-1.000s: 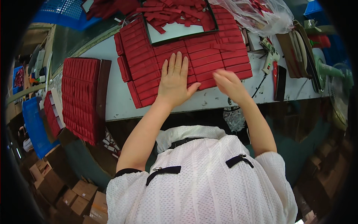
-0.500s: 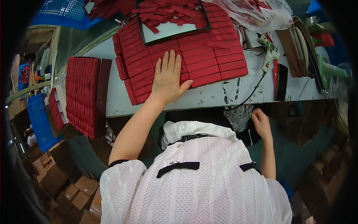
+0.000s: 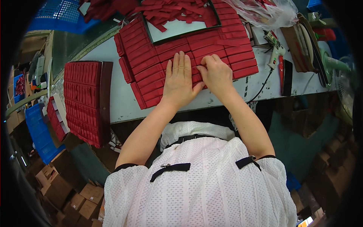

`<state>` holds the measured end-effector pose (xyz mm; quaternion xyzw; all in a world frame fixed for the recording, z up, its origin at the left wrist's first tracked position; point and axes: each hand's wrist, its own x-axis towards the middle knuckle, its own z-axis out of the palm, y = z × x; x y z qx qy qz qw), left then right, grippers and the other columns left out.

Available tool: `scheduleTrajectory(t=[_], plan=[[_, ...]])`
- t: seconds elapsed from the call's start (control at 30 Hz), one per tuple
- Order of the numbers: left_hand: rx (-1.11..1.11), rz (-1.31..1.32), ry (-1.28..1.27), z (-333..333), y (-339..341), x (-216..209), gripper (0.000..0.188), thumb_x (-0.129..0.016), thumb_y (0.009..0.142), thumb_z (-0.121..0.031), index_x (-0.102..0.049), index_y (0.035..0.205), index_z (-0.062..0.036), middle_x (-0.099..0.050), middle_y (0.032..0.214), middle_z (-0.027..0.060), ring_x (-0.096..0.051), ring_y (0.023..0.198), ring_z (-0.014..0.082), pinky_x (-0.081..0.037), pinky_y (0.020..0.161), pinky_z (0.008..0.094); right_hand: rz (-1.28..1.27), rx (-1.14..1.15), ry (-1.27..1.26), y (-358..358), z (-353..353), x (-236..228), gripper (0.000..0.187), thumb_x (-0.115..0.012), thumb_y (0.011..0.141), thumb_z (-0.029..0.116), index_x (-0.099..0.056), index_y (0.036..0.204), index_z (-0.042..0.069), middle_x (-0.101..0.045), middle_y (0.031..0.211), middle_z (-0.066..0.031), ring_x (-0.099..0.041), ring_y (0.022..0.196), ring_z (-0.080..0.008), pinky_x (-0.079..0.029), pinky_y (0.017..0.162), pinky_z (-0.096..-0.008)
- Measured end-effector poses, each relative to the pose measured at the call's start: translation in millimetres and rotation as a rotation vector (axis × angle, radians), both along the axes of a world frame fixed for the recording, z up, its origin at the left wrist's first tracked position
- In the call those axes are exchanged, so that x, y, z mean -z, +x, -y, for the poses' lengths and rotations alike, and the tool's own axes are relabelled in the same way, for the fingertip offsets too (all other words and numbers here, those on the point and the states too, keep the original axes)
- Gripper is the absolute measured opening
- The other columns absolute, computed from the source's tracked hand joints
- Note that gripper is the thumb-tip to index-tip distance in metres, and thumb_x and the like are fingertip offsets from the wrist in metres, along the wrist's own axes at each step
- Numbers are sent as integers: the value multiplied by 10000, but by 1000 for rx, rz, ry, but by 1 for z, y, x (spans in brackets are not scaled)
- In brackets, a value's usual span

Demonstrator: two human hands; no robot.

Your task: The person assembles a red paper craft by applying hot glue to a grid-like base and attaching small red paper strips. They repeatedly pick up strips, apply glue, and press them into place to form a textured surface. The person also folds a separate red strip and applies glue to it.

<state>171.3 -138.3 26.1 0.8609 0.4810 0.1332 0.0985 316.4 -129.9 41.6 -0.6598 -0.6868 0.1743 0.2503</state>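
Rows of small red boxes (image 3: 145, 73) lie packed side by side on the white table. My left hand (image 3: 178, 85) rests flat on them, fingers stretched out together and thumb spread. Just to its right, my right hand (image 3: 218, 75) is over the boxes with thumb and fingers pinched. Whatever the pinch may hold is too small to make out. Beyond both hands, a black-edged white tray (image 3: 185, 36) sits on top of the boxes, heaped with red strips (image 3: 174, 10).
A stack of red boxes in a dark red case (image 3: 106, 100) stands at the table's left. To the right lie a glue gun (image 3: 276, 56) with its black cord, a red-handled tool (image 3: 281, 72) and a green fan (image 3: 336, 70). A clear plastic bag (image 3: 274, 15) is at the back right.
My right hand has come up from below the table's front edge onto the red boxes, beside the left one. My left hand stays flat on the boxes. The whole view has shifted slightly.
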Motion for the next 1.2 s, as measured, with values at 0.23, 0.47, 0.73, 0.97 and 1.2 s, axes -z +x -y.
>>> scheduleTrajectory(t=[0.23, 0.47, 0.73, 0.97, 1.2], plan=[[18, 7, -19, 0, -1, 1, 909, -575, 780, -466, -150, 1346, 104, -196, 1393, 293, -191, 1308, 413, -156, 1056, 505, 11, -43, 48, 6, -1, 5, 130, -614, 784, 141, -521, 810, 53, -556, 777, -91, -603, 664, -284, -478, 545, -369], [27, 30, -43, 0, 0, -1, 886, -562, 793, -468, -166, 1342, 103, -191, 1395, 294, -191, 1308, 412, -156, 1054, 509, -1383, 223, -325, 57, 42, -8, 74, -531, 886, 107, -486, 871, 51, -525, 808, -6, -545, 669, -97, -432, 606, -236], [29, 33, -82, 0, -2, -6, 839, -555, 795, -469, -234, 1333, 89, -214, 1387, 297, -201, 1303, 415, -155, 1050, 514, -1324, 1242, -245, 210, 213, 52, 245, -535, 890, 200, -407, 687, 153, -266, 480, 55, -261, 364, -48, -214, 336, -209], [43, -19, -84, -1, 0, -11, 813, -549, 811, -443, -224, 1340, 82, -177, 1400, 297, -165, 1314, 419, -112, 1049, 538, -611, 726, -196, 141, 146, 13, 217, -600, 833, 112, -581, 1011, -10, -581, 846, -19, -520, 739, -74, -432, 655, -213], [65, -60, -9, -27, 21, -11, 799, -535, 792, -502, -313, 1312, 63, -265, 1366, 284, -218, 1299, 398, -126, 1041, 552, -276, 237, 177, 71, -16, -13, 221, -656, 738, 91, -596, 942, 32, -568, 866, -123, -578, 709, -255, -470, 646, -354]])
